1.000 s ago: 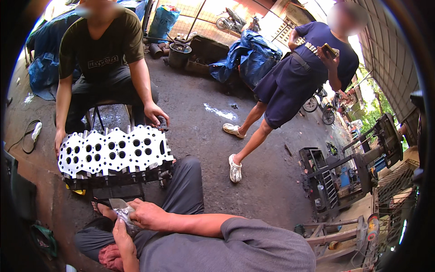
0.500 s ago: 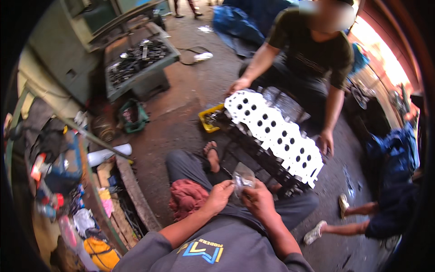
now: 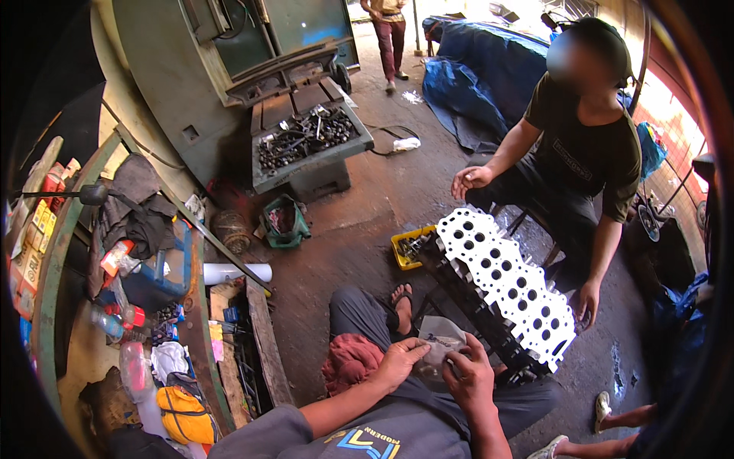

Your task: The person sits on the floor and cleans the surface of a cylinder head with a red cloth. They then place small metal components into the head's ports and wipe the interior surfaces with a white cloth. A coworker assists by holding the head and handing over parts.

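A small clear plastic bag (image 3: 442, 333) with something small and dark inside is stretched between my two hands above my lap. My left hand (image 3: 399, 362) pinches its left edge between thumb and fingers. On its right side, my right hand (image 3: 471, 375) grips the bag with bent fingers. Just beyond them lies a long engine cylinder head (image 3: 511, 284), its pale flat face with rows of round holes turned upward. A crumpled red cloth (image 3: 352, 366) rests on my left thigh.
Across the cylinder head sits a co-worker (image 3: 585, 145), one hand raised over its far end. A yellow tray (image 3: 405, 258) of small parts stands beside it. Farther left are a metal table (image 3: 359, 139) heaped with dark parts and a green basket (image 3: 294, 233). Another person's feet (image 3: 604, 413) show at right.
My view has swung up and left. The bag is now spread flatter between my hands. The co-worker's hand has lifted off the far end of the cylinder head.
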Motion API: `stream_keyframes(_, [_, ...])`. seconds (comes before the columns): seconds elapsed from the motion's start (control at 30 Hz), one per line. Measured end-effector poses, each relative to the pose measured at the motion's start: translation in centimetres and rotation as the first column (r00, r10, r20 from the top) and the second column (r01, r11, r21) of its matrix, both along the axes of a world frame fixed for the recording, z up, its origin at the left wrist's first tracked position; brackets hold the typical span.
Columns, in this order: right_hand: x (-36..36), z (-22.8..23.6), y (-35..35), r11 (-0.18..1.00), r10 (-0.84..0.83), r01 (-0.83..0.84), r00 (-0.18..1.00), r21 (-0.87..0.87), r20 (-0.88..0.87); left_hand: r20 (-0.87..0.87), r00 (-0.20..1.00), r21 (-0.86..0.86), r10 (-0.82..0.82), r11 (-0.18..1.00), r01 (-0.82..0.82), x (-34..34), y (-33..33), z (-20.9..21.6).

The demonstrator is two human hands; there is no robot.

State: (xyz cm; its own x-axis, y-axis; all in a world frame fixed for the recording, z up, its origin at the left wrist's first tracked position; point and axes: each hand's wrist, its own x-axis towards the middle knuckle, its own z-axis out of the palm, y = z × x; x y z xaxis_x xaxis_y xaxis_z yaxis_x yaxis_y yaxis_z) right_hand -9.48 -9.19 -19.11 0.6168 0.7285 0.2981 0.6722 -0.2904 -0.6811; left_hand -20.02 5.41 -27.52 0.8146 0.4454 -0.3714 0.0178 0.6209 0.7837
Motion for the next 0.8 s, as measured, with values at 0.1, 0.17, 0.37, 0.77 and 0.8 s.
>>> stream_keyframes(0.1, [0.0, -0.2, -0.1, 0.987, -0.034, 0.057, 0.988, 0.15, -0.15, 0.001, 1.0, 0.028, 0.019, 0.999, -0.019, -0.1, 0.1, -0.5])
stream_keyframes(0.17, [0.2, -0.4, -0.3, 0.972, -0.001, 0.076, 0.946, 0.221, -0.324, 0.029, 0.998, -0.002, 0.055, 0.999, -0.055, 0.0, 0.2, -0.4])
stream_keyframes(0.37, [1.4, -1.8, -1.6, 0.93, 0.1, 0.134, 0.805, 0.343, -0.585, 0.075, 0.962, 0.384, 0.262, 0.883, -0.27, -1.3, 3.0, 2.2])
stream_keyframes(0.77, [1.8, -6.8, -1.6, 0.969, 0.189, -0.004, 0.661, 0.248, -0.726, 0.401, 0.379, 0.601, 0.834, 0.073, -0.796, -22.1, 13.9, 12.8])
stream_keyframes(0.8, [1.8, -7.4, -1.1, 0.964, 0.211, -0.01, 0.629, 0.264, -0.748, 0.294, 0.347, 0.697, 0.891, 0.049, -0.716, -25.2, 14.5, 13.8])
